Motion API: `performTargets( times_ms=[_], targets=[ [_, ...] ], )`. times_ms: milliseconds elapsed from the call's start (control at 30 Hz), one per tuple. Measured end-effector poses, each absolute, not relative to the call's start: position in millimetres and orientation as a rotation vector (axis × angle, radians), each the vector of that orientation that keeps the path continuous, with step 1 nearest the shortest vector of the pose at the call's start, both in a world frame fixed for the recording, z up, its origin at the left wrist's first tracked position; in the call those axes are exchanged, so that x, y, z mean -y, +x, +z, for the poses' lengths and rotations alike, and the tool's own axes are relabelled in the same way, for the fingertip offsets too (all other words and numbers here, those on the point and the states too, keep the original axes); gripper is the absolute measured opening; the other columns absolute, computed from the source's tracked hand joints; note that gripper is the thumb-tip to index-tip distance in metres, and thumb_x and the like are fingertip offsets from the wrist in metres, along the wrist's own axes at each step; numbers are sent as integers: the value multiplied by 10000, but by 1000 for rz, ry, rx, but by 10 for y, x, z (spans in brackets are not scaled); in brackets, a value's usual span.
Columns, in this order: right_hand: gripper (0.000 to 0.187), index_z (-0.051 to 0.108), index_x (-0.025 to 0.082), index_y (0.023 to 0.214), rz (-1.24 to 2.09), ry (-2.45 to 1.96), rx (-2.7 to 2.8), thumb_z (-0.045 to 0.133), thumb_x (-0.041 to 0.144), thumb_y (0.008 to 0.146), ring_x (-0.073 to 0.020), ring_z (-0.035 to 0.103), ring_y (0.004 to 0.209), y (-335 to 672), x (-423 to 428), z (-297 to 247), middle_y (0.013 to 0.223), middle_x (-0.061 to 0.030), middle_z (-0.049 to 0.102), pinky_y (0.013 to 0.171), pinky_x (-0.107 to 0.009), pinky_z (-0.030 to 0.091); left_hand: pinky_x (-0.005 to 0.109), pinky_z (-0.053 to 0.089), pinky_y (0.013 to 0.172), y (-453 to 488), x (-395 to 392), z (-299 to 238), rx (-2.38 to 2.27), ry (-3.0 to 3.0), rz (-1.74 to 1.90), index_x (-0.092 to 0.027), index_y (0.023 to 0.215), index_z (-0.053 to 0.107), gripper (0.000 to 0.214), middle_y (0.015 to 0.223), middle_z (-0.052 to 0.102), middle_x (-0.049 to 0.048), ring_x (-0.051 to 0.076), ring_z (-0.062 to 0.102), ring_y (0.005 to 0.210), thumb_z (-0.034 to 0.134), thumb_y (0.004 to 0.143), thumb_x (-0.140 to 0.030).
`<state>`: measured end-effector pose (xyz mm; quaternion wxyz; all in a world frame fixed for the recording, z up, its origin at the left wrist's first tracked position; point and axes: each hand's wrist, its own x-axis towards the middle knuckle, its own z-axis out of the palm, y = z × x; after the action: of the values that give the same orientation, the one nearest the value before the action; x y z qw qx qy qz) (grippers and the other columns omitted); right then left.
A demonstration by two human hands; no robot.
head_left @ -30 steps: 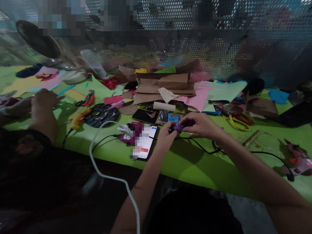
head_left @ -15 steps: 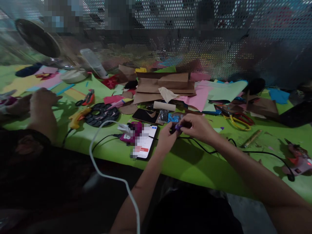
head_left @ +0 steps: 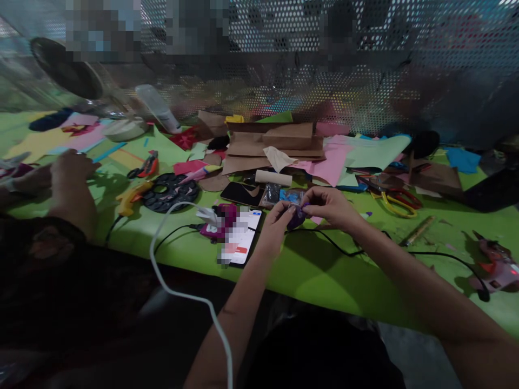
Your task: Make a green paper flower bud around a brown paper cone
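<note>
A small, dark purple crumpled piece hangs between my two hands, above the green table. My left hand is closed on its left side, thumb and fingers pinching. From the right, my right hand pinches the upper edge of the same piece. Whether it is paper, ribbon or plastic I cannot make out. Just behind my hands lie small clear packets with dark and blue contents. A phone with a lit screen rests left of my left hand, under a magenta power adapter.
A black cable crosses the table below my hands. Yellow-handled pliers and a pink glue gun lie to the right. On the left are a yellow glue gun, a black round tray and another person's hand.
The purple piece now shows more of itself, hanging lower between my hands. My right hand has shifted slightly right, and its fingers pinch the piece's upper edge.
</note>
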<state>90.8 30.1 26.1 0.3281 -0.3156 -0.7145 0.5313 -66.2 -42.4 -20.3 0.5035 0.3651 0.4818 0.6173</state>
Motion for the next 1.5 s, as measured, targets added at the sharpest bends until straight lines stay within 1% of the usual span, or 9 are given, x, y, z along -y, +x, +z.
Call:
performTargets(
  times_ms=[167,367,500,600,733,933,1100,1267,1500],
  targets=[
    [179,707,167,827,1478,-779,1852,726,282,692,-144,599,707,928,-334,286,763,-3,675,694,-282,472,197,462,753,-665,414,-245,-1115,814,1523,-185,842,672,281,826,643,-19,98,556,767,800,744,-415],
    [141,765,187,895,1035,-796,2165,667,180,794,-160,661,767,931,-273,359,858,-30,749,716,-269,474,200,473,767,-703,409,-279,-1176,943,1525,-187,875,689,261,824,663,-17,96,571,770,775,791,-418],
    [145,764,177,875,755,-817,2311,671,105,790,-154,651,764,908,-233,393,851,-38,748,698,-254,436,213,494,737,-703,395,-283,-1145,897,1510,-177,884,690,343,814,675,-8,100,591,749,833,721,-442],
    [149,753,164,831,718,-844,2320,655,77,762,-142,626,717,895,-218,388,804,-32,729,666,-246,412,219,503,718,-688,383,-272,-1144,871,1505,-166,850,688,376,786,673,-8,99,592,721,860,680,-454],
    [127,741,165,821,988,-882,2110,658,142,728,-135,597,663,895,-245,308,727,-5,699,621,-242,414,208,495,713,-661,381,-233,-1136,830,1521,-169,838,690,376,776,676,-17,89,589,712,879,651,-434],
    [138,714,166,761,1455,-864,1766,734,236,644,-144,601,686,893,-334,178,731,2,677,653,-266,477,178,457,657,-644,386,-209,-1125,756,1517,-163,810,674,403,731,661,-30,68,568,669,902,606,-424],
    [163,696,167,741,1621,-867,1609,774,229,612,-114,587,614,886,-321,203,684,21,656,627,-259,490,189,450,662,-649,394,-216,-1117,769,1517,-164,818,658,369,743,657,-27,76,568,675,874,648,-411],
    [200,671,173,738,1725,-895,1459,790,207,581,-100,593,565,874,-283,269,651,43,646,614,-258,506,192,425,644,-648,403,-180,-1129,774,1513,-164,794,645,363,715,630,-35,74,540,659,882,625,-381],
    [188,746,172,760,1922,-901,1305,777,207,578,-82,561,539,879,-280,312,621,33,650,562,-223,473,196,441,674,-658,414,-187,-1103,715,1494,-164,808,658,358,756,656,-24,78,563,695,885,619,-367]
  ],
)
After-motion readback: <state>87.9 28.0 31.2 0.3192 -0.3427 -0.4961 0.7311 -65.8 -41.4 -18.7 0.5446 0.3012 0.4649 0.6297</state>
